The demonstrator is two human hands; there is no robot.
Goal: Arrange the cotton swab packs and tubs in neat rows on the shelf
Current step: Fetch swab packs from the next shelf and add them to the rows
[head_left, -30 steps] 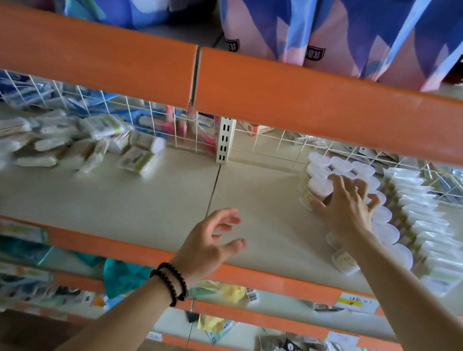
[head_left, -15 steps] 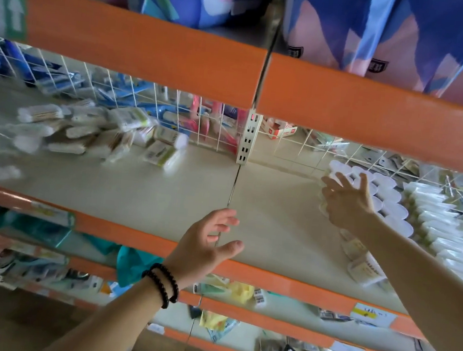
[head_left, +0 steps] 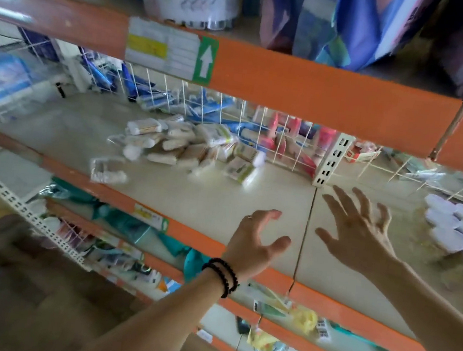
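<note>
A loose heap of cotton swab packs (head_left: 182, 144) lies on the beige shelf (head_left: 222, 200), left of its middle seam. One pack (head_left: 108, 169) sits apart near the front edge. White-lidded tubs (head_left: 456, 227) stand in rows at the far right. My left hand (head_left: 254, 243), with black bead bracelets at the wrist, hovers open over the front edge and holds nothing. My right hand (head_left: 358, 231) is spread open above the shelf just right of the seam, also without anything in it, well left of the tubs.
An orange beam (head_left: 305, 83) of the upper shelf hangs low above the work area. A white wire grid (head_left: 231, 112) backs the shelf, with blue and pink packets behind it. Lower shelves (head_left: 294, 325) hold mixed small goods. The frame is motion-blurred.
My right hand has left the tubs and swung left to the middle of the shelf, fingers spread. The view has panned left, bringing the heap of packs toward the centre.
</note>
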